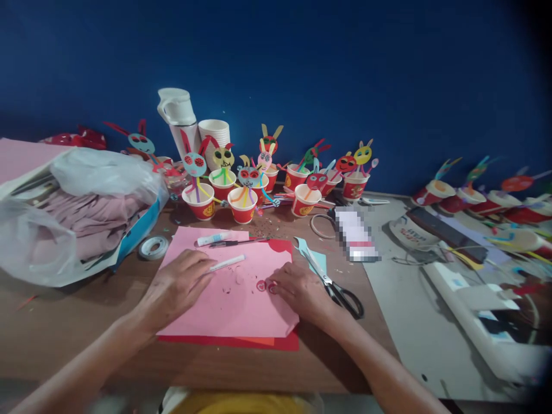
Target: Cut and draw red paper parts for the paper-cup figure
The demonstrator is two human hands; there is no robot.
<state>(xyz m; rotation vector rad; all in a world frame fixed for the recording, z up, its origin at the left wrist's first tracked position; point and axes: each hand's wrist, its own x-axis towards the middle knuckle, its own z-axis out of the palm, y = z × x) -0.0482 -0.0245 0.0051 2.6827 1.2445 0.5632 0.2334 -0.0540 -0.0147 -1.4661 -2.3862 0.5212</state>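
Note:
My left hand (183, 282) rests over the left side of a pink paper sheet (233, 313), its fingertips closed about the near end of a slim white pen-like stick (228, 263). My right hand (299, 290) is on the sheet's right side, fingertips together at a small red paper circle (272, 288), which they partly cover. Just left of it lies another red circle (261, 286) with a pale mark. Dark scraps are scattered between my hands. Beyond them lie a glue stick (213, 238) and a dark pen (237, 242). Open scissors (323, 276) lie beside my right hand.
Several red-and-white paper cups (242, 213) with paper rabbit figures stand along the back, before a white jug (176, 106) and stacked cups (215, 132). A tape roll (153, 248) and a cloth-filled box (138, 238) are left; a phone (357, 233) and power strip (466, 316), right.

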